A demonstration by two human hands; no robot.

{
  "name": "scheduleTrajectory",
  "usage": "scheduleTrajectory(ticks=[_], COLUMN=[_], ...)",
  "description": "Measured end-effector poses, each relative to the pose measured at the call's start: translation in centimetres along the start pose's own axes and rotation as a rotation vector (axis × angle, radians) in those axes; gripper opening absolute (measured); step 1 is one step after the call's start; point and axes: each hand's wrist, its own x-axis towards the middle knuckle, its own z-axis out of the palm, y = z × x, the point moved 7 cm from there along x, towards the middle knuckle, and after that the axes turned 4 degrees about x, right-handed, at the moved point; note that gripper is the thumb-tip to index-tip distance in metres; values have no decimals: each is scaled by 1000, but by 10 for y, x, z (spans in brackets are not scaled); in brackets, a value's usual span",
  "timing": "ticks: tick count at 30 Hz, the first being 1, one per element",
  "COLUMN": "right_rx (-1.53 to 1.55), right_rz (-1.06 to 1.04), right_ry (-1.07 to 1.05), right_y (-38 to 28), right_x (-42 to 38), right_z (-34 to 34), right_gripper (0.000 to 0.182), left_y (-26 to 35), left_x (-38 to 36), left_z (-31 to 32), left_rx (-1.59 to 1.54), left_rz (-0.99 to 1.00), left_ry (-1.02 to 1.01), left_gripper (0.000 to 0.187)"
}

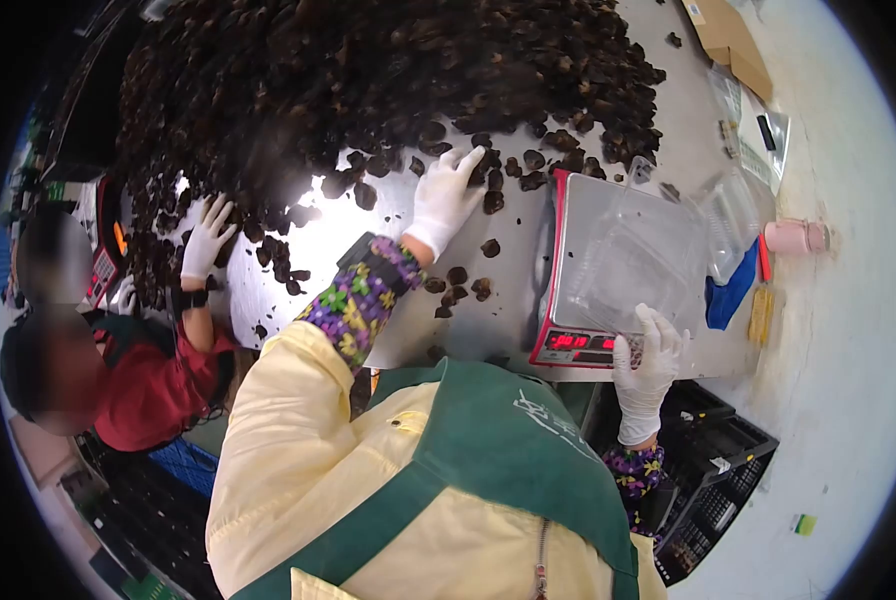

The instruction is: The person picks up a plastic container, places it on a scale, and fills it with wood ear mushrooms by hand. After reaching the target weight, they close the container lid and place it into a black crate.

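My left hand (446,198), in a white glove, reaches to the near edge of a large heap of dark brown dried mushrooms (388,80). Its fingers are stretched out, with a few loose mushrooms (493,201) right at the fingertips. On the red-edged digital scale (546,280) lies a clear plastic box (618,255), and the red display is lit. My right hand (648,372), also gloved, is at the scale's front right corner beside the display. Its thumb and fingers are apart, close to the box's near edge.
To the left, a co-worker in a red sleeve (163,395) has a gloved hand (206,240) at the heap. More clear boxes (730,215), a blue cloth (731,292) and a pink roll (793,237) lie along the right wall. Black crates (723,450) stand below the table's right end.
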Motion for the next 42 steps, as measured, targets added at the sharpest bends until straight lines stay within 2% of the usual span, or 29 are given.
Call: scheduleTrajectory(ticks=[2,3,6,11,13,14,15,17,18,21,22,23,25,26,29,31,32,33,35,36,39,42], right_rx=[49,40,50,91,106,110,111,150,149,154,160,167,165,164,185,192,196,195,180,179,206,221], right_rz=[70,80,108,119,106,95,94,76,74,84,93,101,108,109,130,131,127,125,113,113,100,103], right_ry=[64,70,70,87,96,105,104,122,126,134,137,138,151,159,177,169,162,169,166,164,178,176], right_y=[1,2,7,14,15,14,14,13,14,17,18,20,24,26,30,29,27,26,22,21,20,19], right_x=[1,0,-2,-1,6,8,11,17,18,20,19,19,16,14,10,10,11,11,10,9,13,16], right_z=[-10,-11,-12,-7,-5,-6,-7,-10,-11,-12,-13,-13,-13,-13,-10,-8,-7,-7,-5,-4,-3,-5], right_gripper=[49,49,46,40,39,39,39,37,37,36,35,35,35,34,34,34,34,34,33,33,33,31], left_y=[5,0,-10,-20,-19,-23,-16,8,9,23,29,26,16,15,-1,7,8,16,71,104,183,232], left_x=[14,17,13,-29,-34,-32,-26,-10,-5,-3,-4,-7,-14,-18,-25,-20,-18,-12,4,8,5,-3], left_z=[25,38,41,19,3,7,5,1,16,43,44,49,56,52,49,42,37,28,-8,-24,-29,-2], left_rx=[109,119,-82,-193,-96,-43,-42,7,20,186,199,198,133,89,6,2,-48,-98,-241,-399,-493,-403], left_rz=[73,68,148,23,1,-108,-110,56,74,184,260,266,246,263,214,217,139,63,36,123,299,418], left_ry=[-104,-194,-72,-123,-1,-67,-67,0,-103,-195,-131,-132,-236,-166,-171,-113,-53,10,55,136,124,-110], left_gripper=[46,38,13,13,15,34,34,58,74,81,65,65,39,19,15,10,9,8,8,11,17,17])
